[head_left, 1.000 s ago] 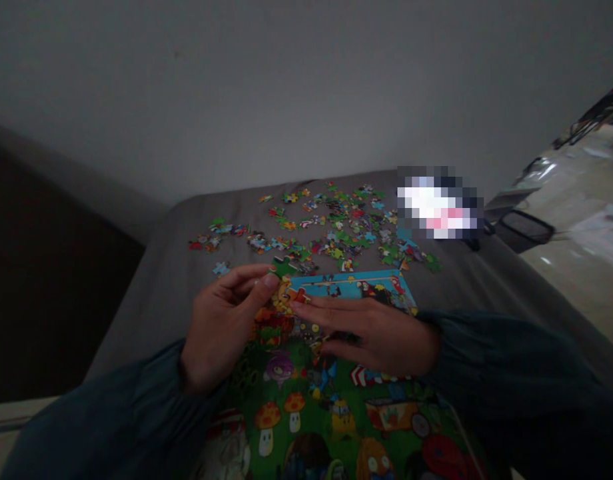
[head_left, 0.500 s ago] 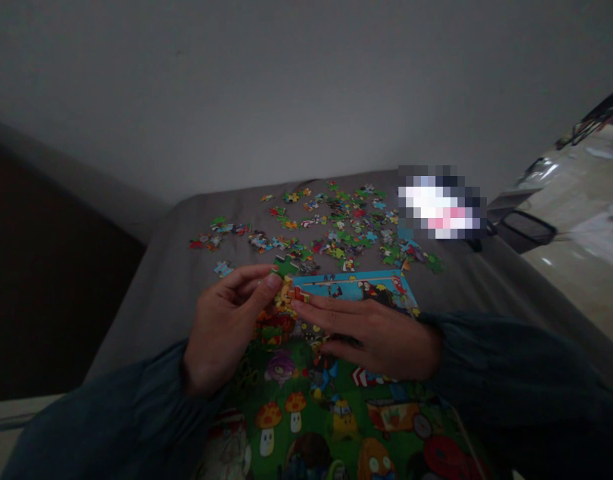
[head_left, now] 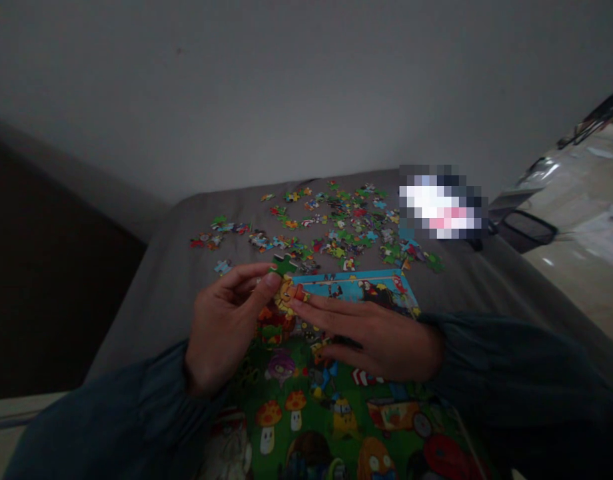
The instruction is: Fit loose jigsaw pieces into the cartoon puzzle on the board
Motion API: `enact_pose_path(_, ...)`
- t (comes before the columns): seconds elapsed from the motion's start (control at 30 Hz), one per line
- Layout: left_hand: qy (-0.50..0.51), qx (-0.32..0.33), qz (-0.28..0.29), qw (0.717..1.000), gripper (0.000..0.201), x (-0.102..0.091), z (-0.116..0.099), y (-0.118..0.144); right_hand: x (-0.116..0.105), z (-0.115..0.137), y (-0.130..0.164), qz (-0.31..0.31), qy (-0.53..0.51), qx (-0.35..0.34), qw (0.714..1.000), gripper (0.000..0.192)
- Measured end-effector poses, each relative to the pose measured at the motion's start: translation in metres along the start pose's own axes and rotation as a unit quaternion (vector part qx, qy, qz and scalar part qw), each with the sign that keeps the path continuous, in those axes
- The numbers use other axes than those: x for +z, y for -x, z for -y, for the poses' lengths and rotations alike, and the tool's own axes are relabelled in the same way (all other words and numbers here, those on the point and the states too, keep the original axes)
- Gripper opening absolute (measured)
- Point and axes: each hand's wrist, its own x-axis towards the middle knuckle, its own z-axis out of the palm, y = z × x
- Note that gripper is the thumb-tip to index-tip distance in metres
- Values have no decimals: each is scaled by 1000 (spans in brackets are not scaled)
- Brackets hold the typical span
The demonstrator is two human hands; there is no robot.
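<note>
My left hand (head_left: 225, 325) pinches a green puzzle piece (head_left: 285, 265) between thumb and forefinger, at the far left corner of a partly built colourful jigsaw puzzle (head_left: 331, 400). My right hand (head_left: 371, 330) lies flat on the puzzle, fingers stretched left, fingertips touching a small red and orange piece (head_left: 299, 293) beside the left thumb. Both sleeves are dark blue-green. The puzzle shows mushrooms, plants and a blue strip along its far edge.
Several loose puzzle pieces (head_left: 336, 230) are scattered on the grey bed sheet (head_left: 161, 293) beyond the puzzle. A pixelated patch (head_left: 442, 203) lies at the far right. A dark bin (head_left: 529, 228) stands on the floor to the right. A plain wall rises behind.
Both hands stay almost still. The red and orange piece under my right fingertips has shifted slightly upward toward the green piece.
</note>
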Motion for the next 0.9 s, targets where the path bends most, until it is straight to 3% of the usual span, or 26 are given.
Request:
enact_pose_path(0.43, -15, -4, -36, 999, 33, 2, -7, 2, 1, 2, 0, -4, 11, 0, 1000, 77)
enact_pose_path(0.9, -14, 9, -32, 999, 28, 2, -6, 4, 5, 2, 1, -11, 23, 6, 1000, 79)
